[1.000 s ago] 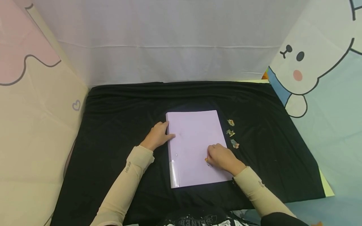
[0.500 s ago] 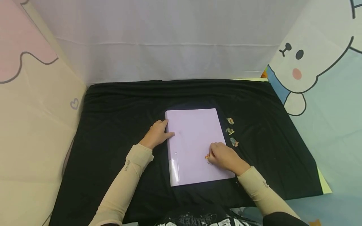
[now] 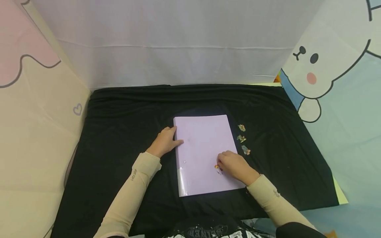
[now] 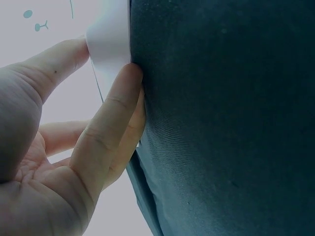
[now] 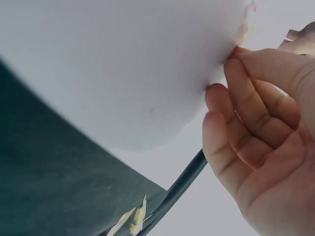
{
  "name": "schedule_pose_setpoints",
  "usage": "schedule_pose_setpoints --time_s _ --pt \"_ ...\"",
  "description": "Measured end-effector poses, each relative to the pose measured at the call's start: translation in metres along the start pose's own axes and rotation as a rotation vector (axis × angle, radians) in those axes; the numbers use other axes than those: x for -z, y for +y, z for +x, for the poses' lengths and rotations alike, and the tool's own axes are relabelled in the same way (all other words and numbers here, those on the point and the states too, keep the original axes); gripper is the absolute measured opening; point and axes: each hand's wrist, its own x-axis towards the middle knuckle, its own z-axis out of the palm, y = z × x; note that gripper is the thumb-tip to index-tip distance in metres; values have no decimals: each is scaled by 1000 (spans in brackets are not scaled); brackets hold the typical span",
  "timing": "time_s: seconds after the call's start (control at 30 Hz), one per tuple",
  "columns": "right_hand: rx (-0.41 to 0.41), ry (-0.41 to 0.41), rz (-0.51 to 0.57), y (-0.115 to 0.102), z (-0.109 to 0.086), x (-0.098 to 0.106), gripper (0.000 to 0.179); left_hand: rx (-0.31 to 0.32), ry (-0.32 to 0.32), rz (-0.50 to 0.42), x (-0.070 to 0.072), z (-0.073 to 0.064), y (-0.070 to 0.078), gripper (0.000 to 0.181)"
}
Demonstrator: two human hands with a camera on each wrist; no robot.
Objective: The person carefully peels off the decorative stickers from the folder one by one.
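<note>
A lilac folder (image 3: 205, 142) lies flat on the black cloth, its spine to the left. My left hand (image 3: 165, 141) rests at that spine, thumb on the cover's edge; in the left wrist view the fingers lie along the side of the spine (image 4: 112, 49). Over the lower right of the cover, my right hand (image 3: 233, 165) pinches a small orange-and-pale sticker (image 3: 218, 169) between thumb and forefinger. The right wrist view has those fingertips against the cover (image 5: 123, 73), the other fingers loosely bent. Much of the sticker is hidden by the hand.
To the right of the folder lie three small colourful cutouts in a column: a top one (image 3: 241, 127), a middle one (image 3: 241, 138) and a lower one (image 3: 245, 150). Black cloth (image 3: 128, 109) covers the table. Printed curtains (image 3: 178, 39) hang behind and at the sides.
The right hand lifted slightly to the right, then came back left and down over the cover, with more of the sticker showing. The left hand stays at the spine.
</note>
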Motion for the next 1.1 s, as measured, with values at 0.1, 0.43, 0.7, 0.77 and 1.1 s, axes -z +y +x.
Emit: schedule_pose_setpoints --time_s 0.1,0.43,0.7,0.77,1.1 --pt "-13 -49 15 1 4 1 12 -6 4 2 0 0 0 76" --pt "10 -94 43 3 7 -5 17 1 -8 -9 1 -3 1 76" --pt "11 -90 64 7 5 -8 21 -16 -2 -2 2 -3 3 75" --pt "-2 -95 106 9 4 -7 20 -16 -1 -2 2 -3 3 75" --pt "37 -18 145 13 -3 -2 12 -17 4 4 2 -2 4 74"
